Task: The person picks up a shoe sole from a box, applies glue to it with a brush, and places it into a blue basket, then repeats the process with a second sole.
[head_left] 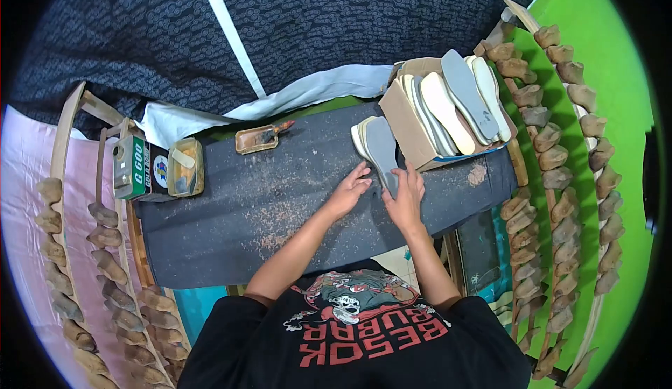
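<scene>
A small stack of shoe insoles (381, 147), grey on top with cream ones beneath, lies on the dark table beside the cardboard box. My right hand (406, 200) is at the narrow lower end of the stack, its thumb and fingers around that end. To the left of it, my left hand (348, 194) is open, fingers stretched toward the insoles' edge and seemingly holding nothing. The cardboard box (404, 124) holds many upright and leaning insoles, grey and cream.
Brown shavings (276, 222) are scattered over the dark table cover (210, 231). At the left stand a green-and-black can (133, 168) and a plastic tub (185, 168). A small tray (256, 140) sits farther back. Wooden racks with shoe lasts (553, 157) flank both sides.
</scene>
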The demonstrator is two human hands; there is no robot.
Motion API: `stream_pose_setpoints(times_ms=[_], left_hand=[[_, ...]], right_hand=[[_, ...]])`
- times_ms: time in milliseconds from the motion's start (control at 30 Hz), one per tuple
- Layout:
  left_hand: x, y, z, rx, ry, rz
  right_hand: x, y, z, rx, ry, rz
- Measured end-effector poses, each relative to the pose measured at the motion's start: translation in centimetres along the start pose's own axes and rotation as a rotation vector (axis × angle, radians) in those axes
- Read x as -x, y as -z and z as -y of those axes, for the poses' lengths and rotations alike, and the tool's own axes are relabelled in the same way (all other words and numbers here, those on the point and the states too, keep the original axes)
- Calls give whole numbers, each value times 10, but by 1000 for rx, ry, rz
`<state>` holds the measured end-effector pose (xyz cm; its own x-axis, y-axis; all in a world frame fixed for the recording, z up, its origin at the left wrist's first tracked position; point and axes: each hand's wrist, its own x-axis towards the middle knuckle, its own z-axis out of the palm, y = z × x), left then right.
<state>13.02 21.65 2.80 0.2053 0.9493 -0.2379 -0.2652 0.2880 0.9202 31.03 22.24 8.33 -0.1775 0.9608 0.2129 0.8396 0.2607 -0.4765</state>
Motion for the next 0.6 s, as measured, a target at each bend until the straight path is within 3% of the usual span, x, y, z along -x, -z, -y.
stream_pose_setpoints(times_ms=[67,133,433,600], left_hand=[[-15,-7,-1,-46,31,22],[-23,-13,-2,-68,40,8],[-13,-17,-3,-36,47,-33],[-10,-11,-8,53,42,-88]], right_hand=[[-2,-7,-12,19,-17,21],[-6,-12,-20,-39,-112,174],[-10,2,-22,-6,-7,149],[-5,13,-3,-164,44,89]])
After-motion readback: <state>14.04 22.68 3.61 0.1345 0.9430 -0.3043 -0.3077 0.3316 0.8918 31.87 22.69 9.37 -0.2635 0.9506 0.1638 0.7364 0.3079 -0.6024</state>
